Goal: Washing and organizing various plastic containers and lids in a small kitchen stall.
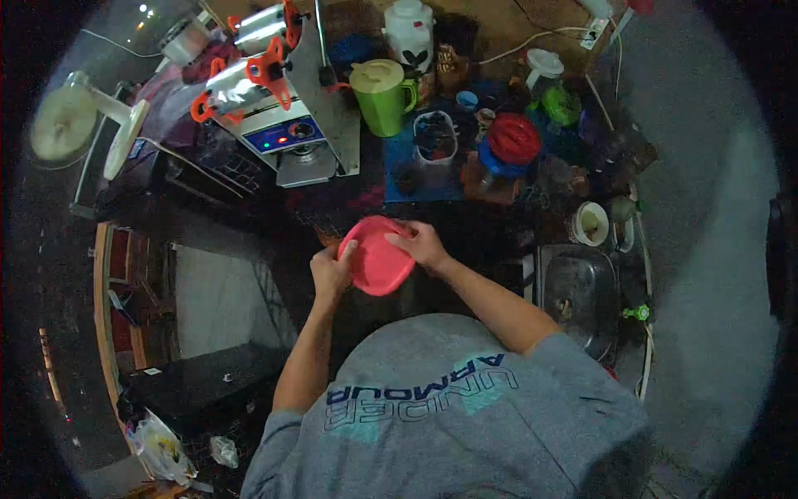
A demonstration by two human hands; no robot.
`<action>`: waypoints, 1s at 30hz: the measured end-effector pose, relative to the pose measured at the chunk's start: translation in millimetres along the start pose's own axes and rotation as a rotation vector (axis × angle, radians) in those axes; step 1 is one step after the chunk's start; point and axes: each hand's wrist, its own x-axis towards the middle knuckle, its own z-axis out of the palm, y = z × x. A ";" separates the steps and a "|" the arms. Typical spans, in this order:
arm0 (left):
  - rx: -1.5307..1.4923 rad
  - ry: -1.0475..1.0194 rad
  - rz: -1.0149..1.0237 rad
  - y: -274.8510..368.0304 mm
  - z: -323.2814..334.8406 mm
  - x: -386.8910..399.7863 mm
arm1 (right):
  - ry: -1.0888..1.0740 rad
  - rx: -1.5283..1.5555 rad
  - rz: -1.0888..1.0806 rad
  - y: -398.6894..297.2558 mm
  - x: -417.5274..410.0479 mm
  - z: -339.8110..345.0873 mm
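A pink, round, shallow plastic dish or lid is held up in front of my body, above the dark counter. My left hand grips its left rim, with the thumb lying over the edge. At its upper right edge, my right hand holds the rim, the thumb pressing on the inner face. Beyond the hands stands a metal machine with a blue control panel, its lights lit. A green lidded pitcher is beside that machine.
A metal sink lies at the right, below a white tub. Further back are a clear container, a red lid and a white jug. A fan stands at the upper left; a plastic bag lies lower left.
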 end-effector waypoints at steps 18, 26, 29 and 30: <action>0.425 0.267 -0.103 -194.7 116.6 173.6 | 0.316 -0.469 0.263 112.8 157.5 43.4; 0.245 -0.201 0.153 -132.8 59.4 178.2 | 0.057 -0.349 0.362 115.4 160.6 35.7; 0.443 -0.309 0.108 -162.4 65.3 191.5 | 0.043 -0.160 0.327 96.5 163.6 42.8; 0.607 -0.458 0.052 -157.8 64.8 198.1 | 0.051 -0.159 0.326 90.5 163.2 42.3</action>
